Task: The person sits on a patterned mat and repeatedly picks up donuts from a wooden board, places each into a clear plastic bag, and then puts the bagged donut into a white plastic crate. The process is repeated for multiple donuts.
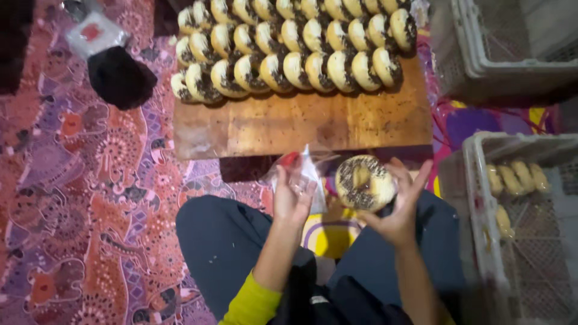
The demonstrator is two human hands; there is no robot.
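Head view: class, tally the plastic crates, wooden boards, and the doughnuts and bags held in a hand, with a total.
plastic crates: 2
wooden board: 1
doughnut in right hand: 1
clear bag in left hand: 1
Total: 5

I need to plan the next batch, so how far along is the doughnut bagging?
Done: a few bagged doughnuts lie in the grey crate. In hand: the right hand holds a sprinkled doughnut, the left hand a clear bag. Left: three rows of doughnuts on the wooden board.
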